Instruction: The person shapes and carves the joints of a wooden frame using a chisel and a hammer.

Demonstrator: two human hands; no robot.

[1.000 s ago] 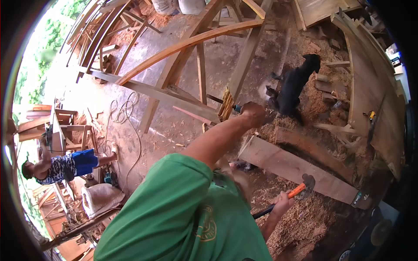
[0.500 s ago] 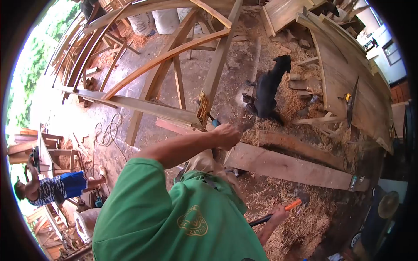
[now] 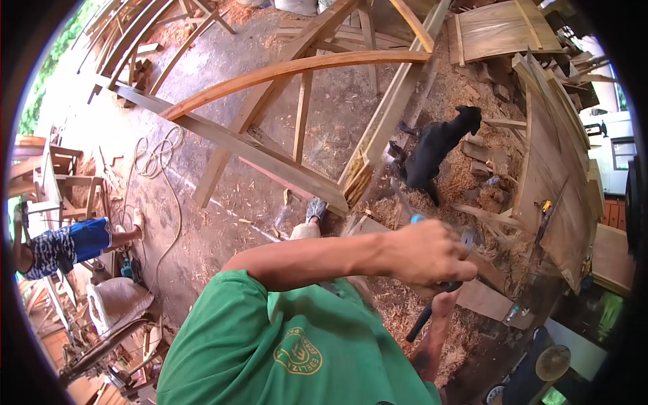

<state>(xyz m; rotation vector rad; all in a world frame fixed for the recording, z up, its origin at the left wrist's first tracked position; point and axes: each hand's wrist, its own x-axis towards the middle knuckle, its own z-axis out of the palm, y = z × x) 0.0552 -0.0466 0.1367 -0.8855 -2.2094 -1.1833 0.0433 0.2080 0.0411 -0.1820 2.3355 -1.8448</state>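
My left hand [image 3: 432, 260] is closed around a blue-handled chisel [image 3: 417, 218], its thin blade directed up and left. Just below it, my right hand [image 3: 443, 302] is partly covered by the left and grips a hammer [image 3: 420, 322], whose black handle end shows; most of the rest is hidden. The chisel blade is apart from the rough, splintered end [image 3: 358, 183] of a timber joint. From that joint a long beam [image 3: 256, 150] runs left and another beam [image 3: 391, 111] runs up.
A curved orange-brown strip [image 3: 297, 65] crosses the frame. A black dog [image 3: 439, 152] is on the floor beyond my hands. A person in blue shorts [image 3: 91, 237] stands at the left. Boards, a plywood panel [image 3: 547, 162], shavings and a coiled cord [image 3: 155, 162] lie around.
My left hand has moved right and down with the chisel, away from the splintered joint and close to my right hand. The hammer is now mostly covered. The camera view has shifted.
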